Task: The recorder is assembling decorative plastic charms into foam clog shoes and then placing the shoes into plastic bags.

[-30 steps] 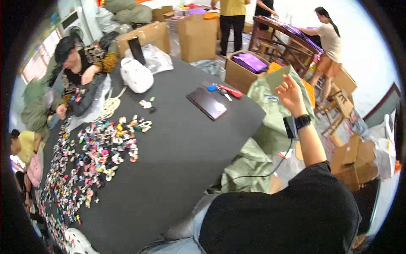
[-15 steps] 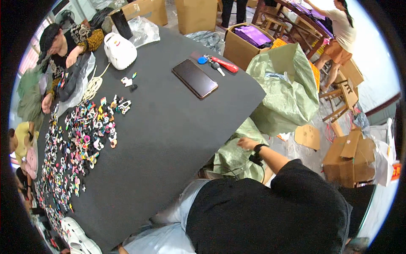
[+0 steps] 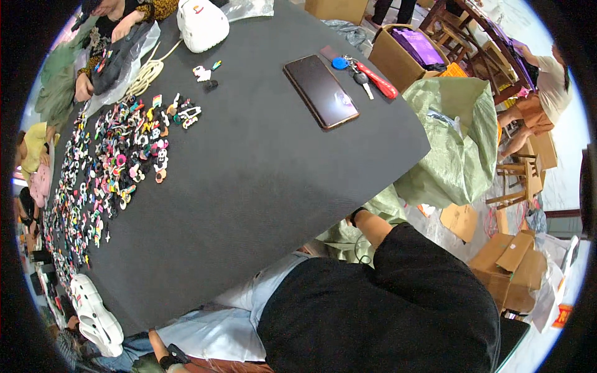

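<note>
My right hand [image 3: 350, 219] is mostly hidden at the table's right edge, beside a green woven sack [image 3: 348, 239]; only a sliver shows past a black wristband. Its fingers are out of sight. At the lower left, my left hand [image 3: 155, 340] shows in part beyond another black wrist strap, low beside my light jeans, its fingers not visible. On the dark table [image 3: 249, 186] lie many small colourful shoe charms [image 3: 124, 165] across the left side. One white clog [image 3: 203, 26] stands at the far side; another white clog [image 3: 96, 314] lies at the near left corner.
A dark phone [image 3: 321, 92] and keys with a red strap [image 3: 376, 81] lie at the table's far right. Beyond the edge stand an open green sack [image 3: 454, 155], a carton of purple items [image 3: 407, 59] and brown cartons [image 3: 507, 267]. Other people work at left and far right.
My right hand has moved from open view above the sack to mostly behind the table edge. The view has shifted, and more of my left forearm shows at the lower left.
</note>
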`<state>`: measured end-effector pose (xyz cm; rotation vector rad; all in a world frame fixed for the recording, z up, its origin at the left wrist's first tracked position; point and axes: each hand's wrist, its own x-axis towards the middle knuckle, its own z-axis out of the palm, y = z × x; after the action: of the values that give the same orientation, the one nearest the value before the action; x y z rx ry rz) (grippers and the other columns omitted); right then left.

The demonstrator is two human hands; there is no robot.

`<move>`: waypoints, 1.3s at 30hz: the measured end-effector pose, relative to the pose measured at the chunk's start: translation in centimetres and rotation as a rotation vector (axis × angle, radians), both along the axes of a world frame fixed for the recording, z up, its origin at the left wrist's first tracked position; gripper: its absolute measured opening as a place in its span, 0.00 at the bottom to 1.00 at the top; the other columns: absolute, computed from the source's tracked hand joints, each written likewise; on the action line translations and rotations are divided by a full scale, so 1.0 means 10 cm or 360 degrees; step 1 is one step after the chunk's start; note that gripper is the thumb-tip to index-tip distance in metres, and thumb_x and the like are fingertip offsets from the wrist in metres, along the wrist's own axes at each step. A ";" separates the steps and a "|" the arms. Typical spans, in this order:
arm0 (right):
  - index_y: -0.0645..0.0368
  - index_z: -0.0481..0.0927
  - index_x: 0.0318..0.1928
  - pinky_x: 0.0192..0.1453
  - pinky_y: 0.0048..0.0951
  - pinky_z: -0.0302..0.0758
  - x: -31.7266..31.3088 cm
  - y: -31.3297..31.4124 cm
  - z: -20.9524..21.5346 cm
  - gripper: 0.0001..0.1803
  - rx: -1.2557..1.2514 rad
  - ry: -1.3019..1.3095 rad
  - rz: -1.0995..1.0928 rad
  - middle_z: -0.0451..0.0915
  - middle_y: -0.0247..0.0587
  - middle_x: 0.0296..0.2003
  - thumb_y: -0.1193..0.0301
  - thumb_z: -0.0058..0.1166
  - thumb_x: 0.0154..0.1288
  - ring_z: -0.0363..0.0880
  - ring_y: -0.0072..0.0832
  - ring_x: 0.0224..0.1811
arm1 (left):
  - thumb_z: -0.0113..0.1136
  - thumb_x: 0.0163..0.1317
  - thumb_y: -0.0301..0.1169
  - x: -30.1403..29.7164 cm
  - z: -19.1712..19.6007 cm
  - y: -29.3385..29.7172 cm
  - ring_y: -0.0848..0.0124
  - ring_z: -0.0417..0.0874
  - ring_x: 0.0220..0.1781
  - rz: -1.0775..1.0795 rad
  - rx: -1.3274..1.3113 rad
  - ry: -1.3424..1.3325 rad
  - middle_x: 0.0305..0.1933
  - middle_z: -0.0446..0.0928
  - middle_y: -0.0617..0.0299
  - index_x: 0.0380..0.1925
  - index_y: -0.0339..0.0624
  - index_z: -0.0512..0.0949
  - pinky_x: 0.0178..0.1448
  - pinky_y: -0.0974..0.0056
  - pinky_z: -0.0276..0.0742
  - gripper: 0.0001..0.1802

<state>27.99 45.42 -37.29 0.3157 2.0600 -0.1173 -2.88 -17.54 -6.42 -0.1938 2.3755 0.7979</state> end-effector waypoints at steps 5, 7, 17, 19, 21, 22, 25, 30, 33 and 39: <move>0.47 0.71 0.59 0.59 0.42 0.67 0.65 -0.17 -0.12 0.30 -0.0188 -0.0095 -0.0058 0.73 0.38 0.57 0.47 0.50 0.60 0.71 0.39 0.58 | 0.56 0.62 0.35 -0.05 -0.02 -0.10 0.64 0.69 0.61 -0.0027 -0.0051 0.0024 0.59 0.70 0.48 0.60 0.34 0.65 0.64 0.63 0.61 0.28; 0.49 0.72 0.58 0.58 0.42 0.68 0.95 -0.32 -0.14 0.30 -0.0262 -0.0134 -0.0087 0.74 0.39 0.55 0.47 0.50 0.60 0.72 0.39 0.57 | 0.55 0.62 0.35 -0.07 -0.02 -0.13 0.63 0.69 0.61 -0.0044 -0.0070 0.0032 0.59 0.70 0.48 0.60 0.34 0.65 0.64 0.63 0.61 0.28; 0.57 0.74 0.54 0.53 0.40 0.70 1.83 -0.71 -0.08 0.30 -0.0596 -0.0298 -0.0260 0.78 0.45 0.48 0.47 0.48 0.60 0.76 0.42 0.51 | 0.54 0.63 0.34 -0.26 -0.04 -0.22 0.62 0.69 0.61 -0.0148 -0.0127 0.0099 0.59 0.70 0.47 0.60 0.33 0.65 0.64 0.63 0.62 0.27; 0.59 0.75 0.53 0.52 0.39 0.71 1.85 -0.71 -0.03 0.31 -0.0647 -0.0325 -0.0282 0.79 0.47 0.47 0.47 0.48 0.60 0.76 0.43 0.49 | 0.53 0.63 0.34 -0.28 -0.07 -0.24 0.62 0.70 0.60 -0.0155 -0.0124 0.0119 0.59 0.70 0.47 0.60 0.32 0.65 0.64 0.63 0.62 0.26; 0.60 0.77 0.50 0.48 0.41 0.71 1.65 -0.61 0.09 0.34 -0.0875 -0.0439 -0.0467 0.81 0.50 0.40 0.42 0.45 0.61 0.77 0.43 0.44 | 0.53 0.63 0.33 -0.28 -0.10 -0.29 0.62 0.70 0.60 -0.0157 -0.0125 0.0143 0.59 0.70 0.46 0.59 0.32 0.65 0.64 0.63 0.62 0.26; 0.61 0.77 0.49 0.47 0.42 0.70 1.41 -0.58 0.35 0.35 -0.0969 -0.0267 -0.0634 0.81 0.50 0.38 0.40 0.43 0.62 0.76 0.43 0.42 | 0.53 0.64 0.33 -0.24 -0.05 -0.39 0.61 0.70 0.60 -0.0133 -0.0151 0.0171 0.59 0.70 0.46 0.59 0.32 0.65 0.64 0.62 0.62 0.26; 0.62 0.76 0.50 0.50 0.43 0.68 1.51 -0.45 0.33 0.40 -0.0853 -0.0457 -0.0860 0.79 0.52 0.41 0.36 0.33 0.64 0.74 0.42 0.43 | 0.52 0.64 0.33 -0.30 -0.15 -0.34 0.61 0.70 0.60 -0.0176 -0.0115 0.0188 0.58 0.70 0.46 0.59 0.32 0.65 0.64 0.62 0.62 0.26; 0.61 0.72 0.57 0.56 0.41 0.64 2.22 -0.32 0.29 0.36 -0.1129 -0.0543 -0.0489 0.73 0.51 0.56 0.41 0.31 0.69 0.73 0.43 0.52 | 0.52 0.64 0.32 -0.39 -0.22 -0.39 0.60 0.70 0.60 -0.0218 -0.0095 0.0236 0.58 0.71 0.46 0.59 0.31 0.65 0.64 0.62 0.62 0.25; 0.62 0.67 0.60 0.56 0.35 0.65 1.86 -0.54 0.35 0.27 -0.1718 0.0098 -0.0561 0.74 0.46 0.56 0.54 0.35 0.73 0.74 0.40 0.51 | 0.51 0.64 0.32 -0.46 -0.28 -0.37 0.60 0.70 0.60 -0.0243 -0.0091 0.0276 0.58 0.71 0.45 0.59 0.31 0.65 0.64 0.62 0.62 0.25; 0.66 0.75 0.51 0.52 0.31 0.68 0.69 -0.80 2.10 0.30 -0.1255 -0.0153 -0.2007 0.77 0.44 0.50 0.49 0.45 0.68 0.73 0.25 0.47 | 0.50 0.65 0.31 -0.49 -0.32 -0.45 0.59 0.70 0.60 -0.0255 -0.0111 0.0353 0.58 0.71 0.45 0.58 0.30 0.65 0.64 0.62 0.62 0.24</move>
<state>34.89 37.43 -16.27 1.0170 1.2807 -1.5613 -7.79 -22.00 -9.66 0.0605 2.5899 0.6918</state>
